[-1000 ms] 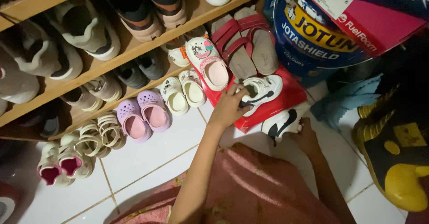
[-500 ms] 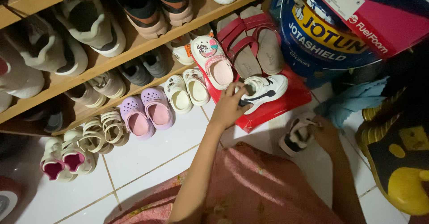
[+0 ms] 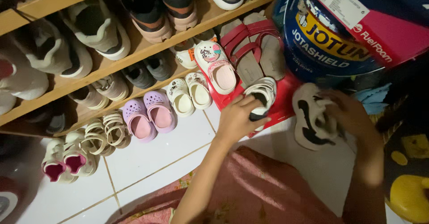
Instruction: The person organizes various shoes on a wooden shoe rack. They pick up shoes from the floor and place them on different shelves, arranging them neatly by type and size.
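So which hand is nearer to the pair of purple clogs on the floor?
Left. The left hand rests on a white sneaker on the red box lid, just right of the purple clogs. The right hand holds another white sneaker farther right.

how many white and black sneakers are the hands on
2. One white and black strap sneaker rests on the red box lid under the left hand. The other white and black sneaker is held sole-up over the floor tiles by the right hand.

White strapped child's sneaker with black lining (image 3: 261,98) upright on a red box lid (image 3: 286,100), matching white-and-black sneaker (image 3: 313,119) tilted, sole showing, above the floor tiles
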